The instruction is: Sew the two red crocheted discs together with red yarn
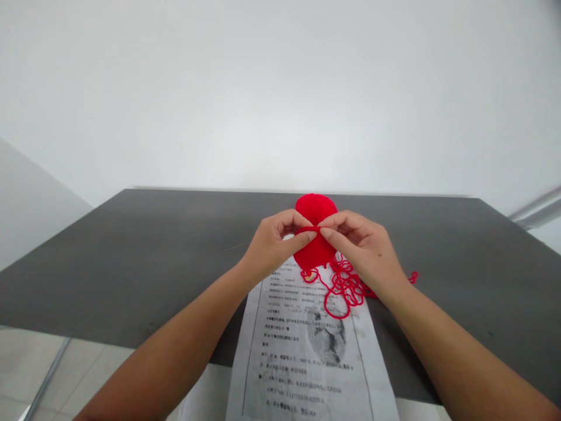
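My left hand (278, 237) and my right hand (362, 240) meet above the table, thumbs and forefingers almost touching. Between them they pinch the upper edge of a red crochet piece (314, 252), which hangs below the fingertips. A rounded red mass (315, 204) rises just behind the fingers; I cannot tell whether it is a ball of yarn or part of the same piece. Loose red yarn (346, 286) lies in tangled loops below and right of the piece, partly behind my right wrist. No hook shows in either hand.
Under the yarn, a printed paper sheet (289, 351) with text and a dark picture hangs over the near edge of the dark grey table (153, 251). A white wall (280, 105) stands behind the table. Pale floor tiles (83, 374) show at lower left.
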`<state>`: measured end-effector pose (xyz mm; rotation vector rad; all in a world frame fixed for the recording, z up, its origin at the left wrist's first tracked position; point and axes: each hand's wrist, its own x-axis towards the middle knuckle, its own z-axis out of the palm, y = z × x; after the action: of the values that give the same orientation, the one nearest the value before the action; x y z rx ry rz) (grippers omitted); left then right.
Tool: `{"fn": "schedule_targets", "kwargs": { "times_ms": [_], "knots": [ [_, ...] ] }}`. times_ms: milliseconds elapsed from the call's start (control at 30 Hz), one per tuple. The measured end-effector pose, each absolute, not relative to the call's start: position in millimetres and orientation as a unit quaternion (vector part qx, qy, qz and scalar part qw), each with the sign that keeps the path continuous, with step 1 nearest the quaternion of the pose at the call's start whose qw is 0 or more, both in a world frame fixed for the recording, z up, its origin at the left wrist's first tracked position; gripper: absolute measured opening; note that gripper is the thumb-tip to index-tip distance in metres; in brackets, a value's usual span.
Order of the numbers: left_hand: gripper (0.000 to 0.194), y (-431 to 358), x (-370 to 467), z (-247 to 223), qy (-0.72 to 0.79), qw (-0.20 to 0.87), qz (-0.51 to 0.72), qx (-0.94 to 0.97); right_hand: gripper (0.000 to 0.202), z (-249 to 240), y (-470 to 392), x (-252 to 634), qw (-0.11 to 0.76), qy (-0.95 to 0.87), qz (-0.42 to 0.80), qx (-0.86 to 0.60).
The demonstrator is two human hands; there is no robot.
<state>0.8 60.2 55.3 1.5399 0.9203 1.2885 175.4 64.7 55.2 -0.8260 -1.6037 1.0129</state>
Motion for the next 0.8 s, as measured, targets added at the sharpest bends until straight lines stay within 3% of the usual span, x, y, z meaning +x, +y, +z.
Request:
{"fn": "schedule_targets", "kwargs": {
  "times_ms": [800],
  "knots": [
    [0.021, 61.2, 2.3, 54.1, 0.369, 0.491, 0.522, 0.592, 0.008, 58.5, 63.0, 175.5, 0.513, -0.646, 0.446, -0.347]
  ]
}}
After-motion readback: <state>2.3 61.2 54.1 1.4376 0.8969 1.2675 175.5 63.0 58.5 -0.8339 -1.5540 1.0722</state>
